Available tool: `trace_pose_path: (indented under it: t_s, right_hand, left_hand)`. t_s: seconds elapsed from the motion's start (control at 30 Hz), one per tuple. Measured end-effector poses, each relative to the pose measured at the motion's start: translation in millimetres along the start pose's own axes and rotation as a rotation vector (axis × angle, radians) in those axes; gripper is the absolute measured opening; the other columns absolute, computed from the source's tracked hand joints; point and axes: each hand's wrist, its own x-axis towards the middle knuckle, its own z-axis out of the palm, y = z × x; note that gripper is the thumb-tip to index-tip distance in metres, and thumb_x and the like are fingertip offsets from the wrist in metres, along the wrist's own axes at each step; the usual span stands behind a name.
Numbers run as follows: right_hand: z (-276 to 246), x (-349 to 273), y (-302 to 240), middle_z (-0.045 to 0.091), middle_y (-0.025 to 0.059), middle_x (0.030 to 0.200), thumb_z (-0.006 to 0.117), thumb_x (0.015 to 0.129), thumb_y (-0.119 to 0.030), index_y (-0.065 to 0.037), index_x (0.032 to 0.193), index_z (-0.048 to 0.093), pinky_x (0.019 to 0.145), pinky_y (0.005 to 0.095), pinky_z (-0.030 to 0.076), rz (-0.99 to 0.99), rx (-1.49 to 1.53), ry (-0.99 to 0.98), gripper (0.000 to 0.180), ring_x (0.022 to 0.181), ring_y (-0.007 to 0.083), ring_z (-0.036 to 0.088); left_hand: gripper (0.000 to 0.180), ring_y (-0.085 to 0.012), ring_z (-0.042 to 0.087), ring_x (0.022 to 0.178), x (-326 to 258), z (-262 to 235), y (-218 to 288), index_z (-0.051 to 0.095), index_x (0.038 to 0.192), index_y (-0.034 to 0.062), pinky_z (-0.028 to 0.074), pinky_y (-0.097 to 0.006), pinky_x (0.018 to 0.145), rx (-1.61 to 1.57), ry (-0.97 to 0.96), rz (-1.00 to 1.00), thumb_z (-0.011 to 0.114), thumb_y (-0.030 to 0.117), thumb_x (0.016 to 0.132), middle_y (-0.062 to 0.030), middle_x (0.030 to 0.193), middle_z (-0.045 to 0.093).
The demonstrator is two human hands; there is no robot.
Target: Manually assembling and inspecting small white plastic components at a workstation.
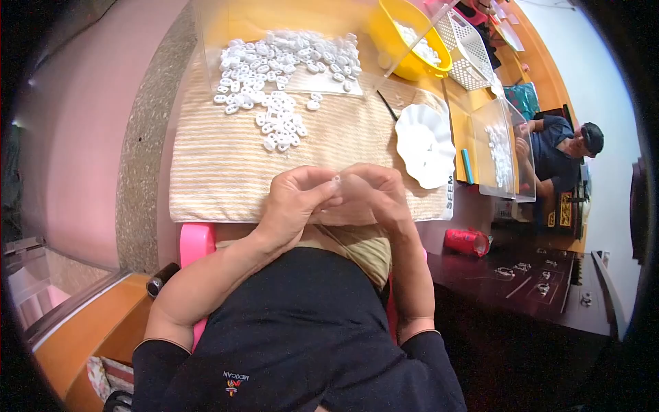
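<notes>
our left hand (294,200) pinches a small piece (337,178), our right hand (382,191) is too blurred to tell, and the white heap (274,63) seems left, what's done unclear.

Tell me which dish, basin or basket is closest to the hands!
The white wavy-edged dish, ahead and rightward of the right hand. The yellow basin and white holed basket both sit farther off.

Upper centre: small pieces (280,122) are lying on the towel (206,158). Upper right: a basin (390,53) is standing left of a basket (473,63); a dish (415,130) is resting below.
</notes>
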Motion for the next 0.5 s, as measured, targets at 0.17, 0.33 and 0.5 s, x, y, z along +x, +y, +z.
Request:
trace_pose_path:
  t_s: [0.17, 0.33, 0.5]
  right_hand:
    - [-17.4, 33.2, -13.8, 0.066, 0.0058, 0.078, 0.064, 0.091, -0.011, 0.007, 0.101, 0.066, 0.063, 0.0237, 0.05, -0.139, -0.274, 0.104, 0.021, 0.068, 0.0096, 0.061]
    - [-9.9, 76.8, -9.9, 0.066, 0.0045, 0.078, 0.067, 0.086, -0.005, 0.001, 0.099, 0.069, 0.063, 0.0241, 0.048, -0.259, -0.619, 0.043, 0.015, 0.07, 0.009, 0.059]
    - [21.4, 94.3, -13.1, 0.067, 0.012, 0.087, 0.068, 0.08, -0.008, 0.0, 0.095, 0.068, 0.065, 0.0327, 0.049, -0.373, -0.918, -0.012, 0.017, 0.073, 0.0213, 0.064]
  left_hand:
    - [0.015, -0.0149, 0.067, 0.081, -1.5, 0.9, 3.1, 0.062, 0.104, -0.0018, 0.058, -0.027, 0.077, -0.078, 0.017, -0.001, 0.064, 0.003, 0.089, -0.0088, 0.09, 0.067]
    - [0.016, -0.0151, 0.066, 0.084, -1.4, 1.6, 2.3, 0.062, 0.105, -0.0018, 0.058, -0.029, 0.079, -0.117, 0.034, 0.042, 0.064, 0.002, 0.09, -0.0084, 0.093, 0.067]
    - [0.016, -0.0152, 0.066, 0.085, -3.7, 1.8, 7.2, 0.062, 0.105, -0.0016, 0.058, -0.029, 0.08, -0.14, 0.045, 0.066, 0.063, 0.001, 0.089, -0.0078, 0.094, 0.066]
